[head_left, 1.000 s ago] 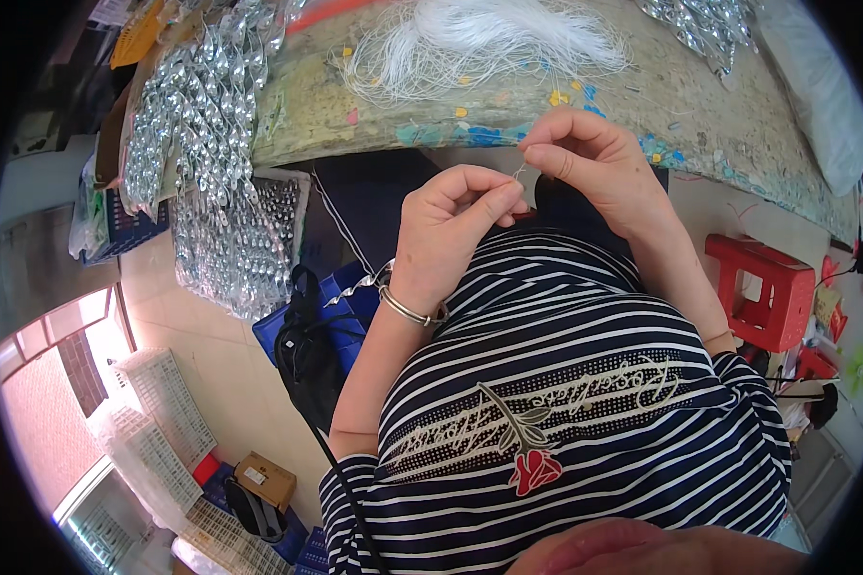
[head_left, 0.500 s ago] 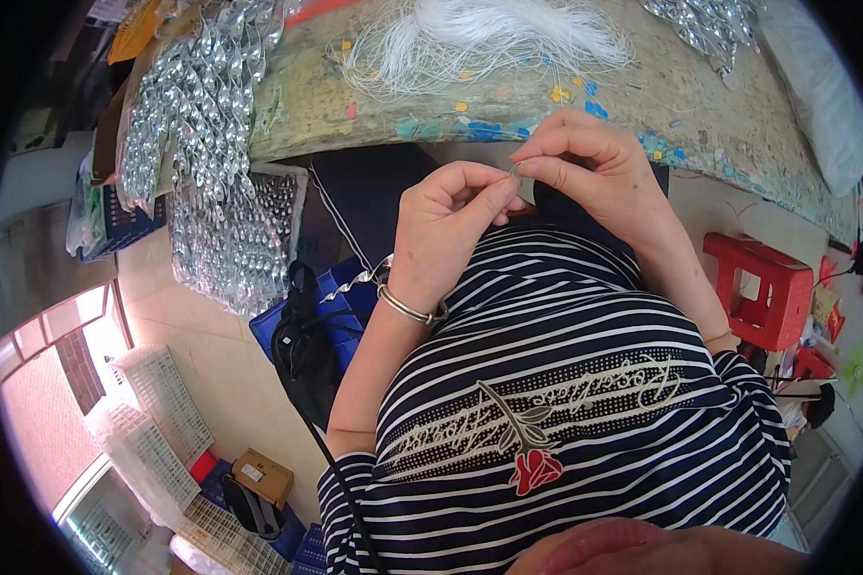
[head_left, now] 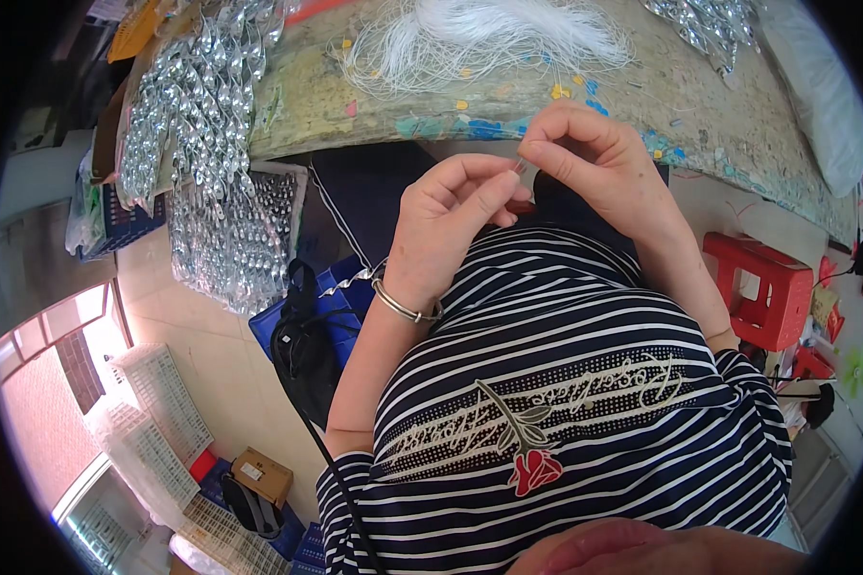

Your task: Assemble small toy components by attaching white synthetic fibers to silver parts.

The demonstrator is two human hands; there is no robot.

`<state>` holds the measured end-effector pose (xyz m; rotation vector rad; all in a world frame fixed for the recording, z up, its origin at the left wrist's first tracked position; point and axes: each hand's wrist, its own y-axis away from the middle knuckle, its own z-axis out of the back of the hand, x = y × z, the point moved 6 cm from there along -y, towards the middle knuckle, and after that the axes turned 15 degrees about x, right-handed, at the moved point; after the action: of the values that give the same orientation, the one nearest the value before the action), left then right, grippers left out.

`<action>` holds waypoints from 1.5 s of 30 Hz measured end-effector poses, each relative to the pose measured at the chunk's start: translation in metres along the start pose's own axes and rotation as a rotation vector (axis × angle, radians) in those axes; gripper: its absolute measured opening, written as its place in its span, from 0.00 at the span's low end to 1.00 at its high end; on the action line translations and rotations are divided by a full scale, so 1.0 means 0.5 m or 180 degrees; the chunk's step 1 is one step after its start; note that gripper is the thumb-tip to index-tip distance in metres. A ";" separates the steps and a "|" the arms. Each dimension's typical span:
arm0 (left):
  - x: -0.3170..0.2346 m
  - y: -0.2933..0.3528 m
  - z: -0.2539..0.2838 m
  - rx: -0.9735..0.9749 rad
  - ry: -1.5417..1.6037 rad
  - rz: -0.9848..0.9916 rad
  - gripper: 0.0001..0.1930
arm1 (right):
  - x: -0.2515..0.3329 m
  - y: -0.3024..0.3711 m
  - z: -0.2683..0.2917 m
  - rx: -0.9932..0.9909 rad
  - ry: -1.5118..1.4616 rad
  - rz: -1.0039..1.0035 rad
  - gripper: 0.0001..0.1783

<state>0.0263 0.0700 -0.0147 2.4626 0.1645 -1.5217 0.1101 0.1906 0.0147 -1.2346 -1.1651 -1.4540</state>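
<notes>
Just past the front of my striped shirt, my left hand (head_left: 455,213) pinches a thin thread (head_left: 521,166), its thumb and forefinger brought together. Close beside it on the right, my right hand (head_left: 599,168) pinches too, thumb against forefinger, at the thread's upper end. The thread is so fine that its full course cannot be made out. Behind my left wrist a twisted silver strip (head_left: 353,281) shows; whether it joins the thread is hidden. A loose bundle of white thread (head_left: 494,38) lies on the worn table (head_left: 393,110) beyond my hands.
Silver twisted strips (head_left: 197,105) hang over the table's left end, above a bag of more (head_left: 230,235). A black bag (head_left: 302,335) sits left of my arm. At right stand a red stool (head_left: 762,292) and a whitish plastic sack (head_left: 820,105). White crates (head_left: 153,402) are lower left.
My right hand has drawn slightly up and right, so the fingertips of my two hands are now a little apart. My left fingers have loosened a bit.
</notes>
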 end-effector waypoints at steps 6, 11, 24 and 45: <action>-0.001 -0.003 0.001 -0.0208 0.0046 0.0060 0.08 | -0.003 -0.001 -0.005 0.0045 -0.0134 0.0022 0.03; 0.005 -0.002 0.005 -0.0257 0.0216 0.0075 0.07 | -0.001 -0.002 -0.010 0.0058 -0.0081 0.0089 0.03; -0.003 0.003 0.010 -0.0502 -0.0033 -0.0117 0.06 | -0.020 0.007 -0.012 -0.0052 -0.0718 -0.0185 0.06; -0.002 0.006 0.008 -0.0353 -0.0284 -0.0153 0.05 | -0.019 0.004 -0.015 -0.0023 -0.0322 -0.0026 0.03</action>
<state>0.0230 0.0661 -0.0152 2.3164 0.2858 -1.5937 0.1118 0.1835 0.0049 -1.3228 -1.2343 -1.4169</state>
